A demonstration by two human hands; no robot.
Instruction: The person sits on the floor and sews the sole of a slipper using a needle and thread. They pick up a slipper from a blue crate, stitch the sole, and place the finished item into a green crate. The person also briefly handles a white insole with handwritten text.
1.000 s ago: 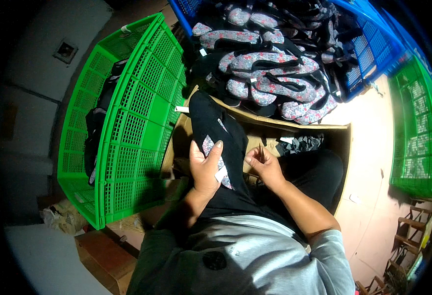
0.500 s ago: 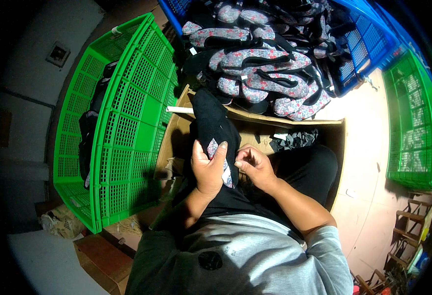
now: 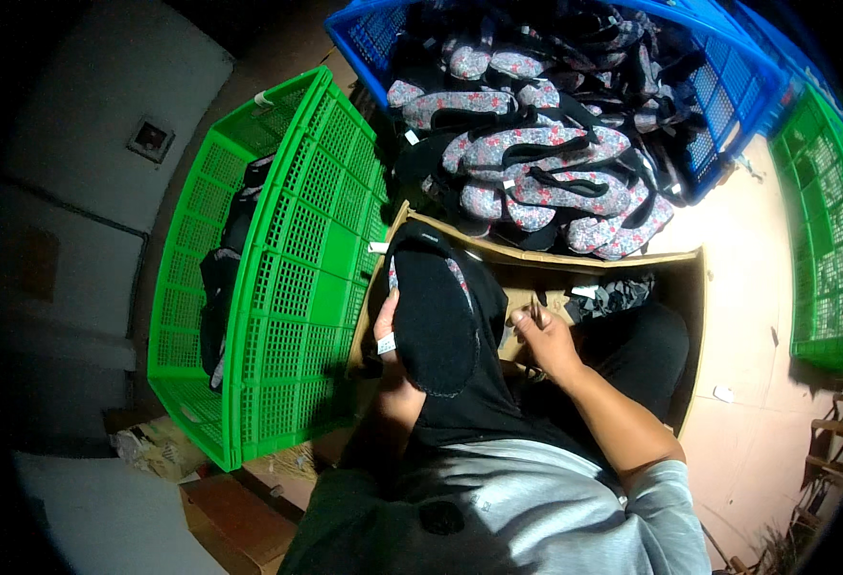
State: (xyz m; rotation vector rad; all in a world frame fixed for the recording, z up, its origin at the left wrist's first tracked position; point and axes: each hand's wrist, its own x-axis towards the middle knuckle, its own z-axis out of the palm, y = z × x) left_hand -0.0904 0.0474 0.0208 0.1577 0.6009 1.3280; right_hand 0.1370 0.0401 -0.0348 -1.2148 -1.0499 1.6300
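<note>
My left hand (image 3: 389,316) grips a cloth shoe (image 3: 433,331) by its left side, above my lap. The shoe's black oval underside faces up. Floral fabric shows along its upper edge, and a small white tag sits by my fingers. Off to the right of the shoe, apart from it, my right hand (image 3: 548,345) is closed in a pinch. Something small and dark shows at its fingertips, too unclear to name.
A cardboard box (image 3: 623,257) with dark scraps (image 3: 618,295) surrounds my knees. Beyond it, floral and black shoes (image 3: 560,153) fill a blue crate (image 3: 742,81). Green crates stand left (image 3: 297,287) and right (image 3: 824,230); the left one holds dark shoes.
The shoe has been turned, so its black underside now faces up instead of the floral strip. My right hand has moved away from it. The whole view has shifted slightly.
</note>
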